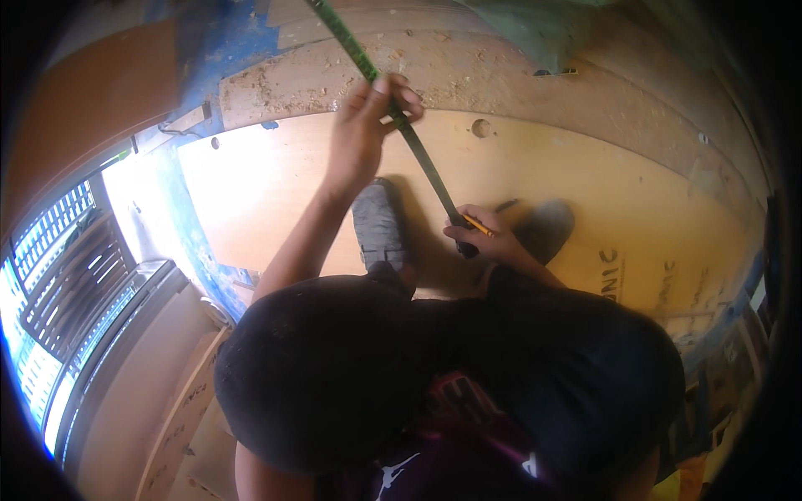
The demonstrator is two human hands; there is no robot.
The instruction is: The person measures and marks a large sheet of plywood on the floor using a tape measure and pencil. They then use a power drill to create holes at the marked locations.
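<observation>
A long green tape measure (431, 171) runs slantwise from the top edge of the view down toward my feet. Up along its blade, my left hand (368, 113) grips it between thumb and fingers. My right hand (493, 238) is closed round the dark lower end of the tape. An orange pencil (478, 225) is also tucked in the right hand's fingers. Below both hands lies a light wooden board (585, 184) with a round hole, and my shoes (380, 221) rest on it.
Beyond the board, a brown panel (309, 75) carries scattered wood shavings. Greenish sheeting (543, 33) hangs or lies at the far right. A reddish-brown panel (92, 108) stands far left, above a bright slatted opening (63, 259). Boards (180, 426) lean at the near left.
</observation>
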